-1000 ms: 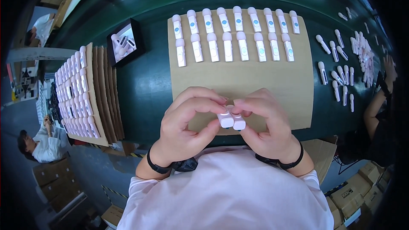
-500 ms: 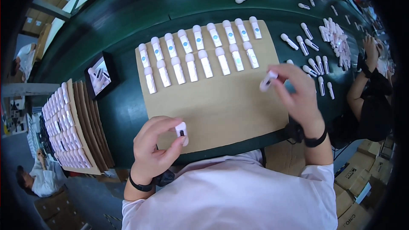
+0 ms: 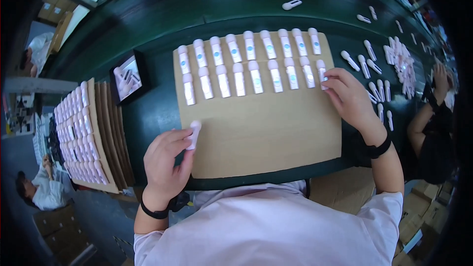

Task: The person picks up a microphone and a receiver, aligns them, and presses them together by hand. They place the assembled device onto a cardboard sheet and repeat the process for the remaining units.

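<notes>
A brown cardboard sheet lies on the dark green table in front of me. Two rows of small white devices with blue dots are laid out along its far half. My left hand holds one white device at the sheet's left edge. My right hand reaches to the right end of the nearer row, fingers on the last white device there.
A stack of cardboard sheets carrying many white devices stands at left, beside a small screen. Loose white devices lie scattered at right, where another person's arm rests. Boxes sit below right.
My hands, together at the near edge a second ago, have parted. The right hand carried a device to the right end of the nearer row; the left moved to the sheet's left edge.
</notes>
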### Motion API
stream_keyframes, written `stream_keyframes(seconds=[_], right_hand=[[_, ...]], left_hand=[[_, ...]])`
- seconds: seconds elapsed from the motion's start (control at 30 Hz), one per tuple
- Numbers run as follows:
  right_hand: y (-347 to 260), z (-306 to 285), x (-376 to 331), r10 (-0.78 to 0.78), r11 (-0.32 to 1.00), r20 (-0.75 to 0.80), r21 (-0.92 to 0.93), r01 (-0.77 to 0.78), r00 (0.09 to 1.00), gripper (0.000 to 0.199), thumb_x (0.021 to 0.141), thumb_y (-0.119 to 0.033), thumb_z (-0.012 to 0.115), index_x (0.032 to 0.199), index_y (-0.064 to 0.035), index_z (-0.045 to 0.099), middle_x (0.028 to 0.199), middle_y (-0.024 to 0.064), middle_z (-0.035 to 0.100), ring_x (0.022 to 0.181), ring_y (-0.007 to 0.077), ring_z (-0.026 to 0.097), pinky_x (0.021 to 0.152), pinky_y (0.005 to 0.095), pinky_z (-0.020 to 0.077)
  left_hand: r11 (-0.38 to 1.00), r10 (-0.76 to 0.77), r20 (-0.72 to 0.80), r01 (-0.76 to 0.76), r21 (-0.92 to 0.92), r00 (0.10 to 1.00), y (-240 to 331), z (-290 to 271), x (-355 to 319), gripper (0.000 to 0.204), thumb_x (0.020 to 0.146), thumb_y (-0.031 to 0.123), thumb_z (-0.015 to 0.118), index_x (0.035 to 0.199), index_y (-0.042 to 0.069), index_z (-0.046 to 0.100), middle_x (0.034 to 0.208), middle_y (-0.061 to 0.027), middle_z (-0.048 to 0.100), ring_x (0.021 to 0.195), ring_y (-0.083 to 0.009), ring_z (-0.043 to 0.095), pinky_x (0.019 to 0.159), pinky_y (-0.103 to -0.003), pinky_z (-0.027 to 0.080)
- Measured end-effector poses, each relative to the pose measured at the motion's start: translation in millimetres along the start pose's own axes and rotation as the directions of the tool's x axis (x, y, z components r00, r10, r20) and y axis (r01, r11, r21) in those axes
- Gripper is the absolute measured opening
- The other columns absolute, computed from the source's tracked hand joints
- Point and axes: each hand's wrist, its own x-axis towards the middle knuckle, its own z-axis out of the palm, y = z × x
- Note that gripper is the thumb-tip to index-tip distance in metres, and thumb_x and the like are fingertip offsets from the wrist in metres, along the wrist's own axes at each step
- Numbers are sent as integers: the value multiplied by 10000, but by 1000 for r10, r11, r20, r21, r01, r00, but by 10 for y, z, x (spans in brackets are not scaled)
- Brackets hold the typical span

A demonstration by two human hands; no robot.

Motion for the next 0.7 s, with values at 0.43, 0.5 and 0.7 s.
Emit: stream_keyframes(seconds=[0.43, 0.5, 0.7], right_hand=[[-95, -205, 34, 38, 999, -28, -17, -39, 999, 347, 765, 53, 664, 1092, -27, 582, 1207, 139, 548, 1002, 304, 602, 829, 353, 497], [-95, -256, 41, 24, 999, -25, -30, -25, 999, 347, 764, 57, 662, 1092, -25, 582, 1216, 139, 545, 1004, 306, 602, 832, 352, 495], [-94, -408, 247, -19, 999, -35, -42, 17, 999, 345, 767, 53, 660, 1092, -31, 585, 1227, 132, 541, 1028, 309, 594, 852, 351, 491]], left_hand=[[973, 129, 122, -149, 174, 984, -209, 104, -168, 226, 706, -19, 712, 869, 46, 571, 1010, -128, 643, 888, -314, 637, 746, -382, 538], [972, 136, 151, -161, 170, 979, -214, 116, -166, 205, 707, -10, 711, 853, 46, 579, 1007, -126, 639, 893, -313, 634, 748, -384, 537], [976, 93, 157, -121, 180, 983, -268, 139, -146, 194, 707, 0, 709, 867, 46, 611, 1022, -130, 622, 906, -317, 624, 762, -400, 529]])
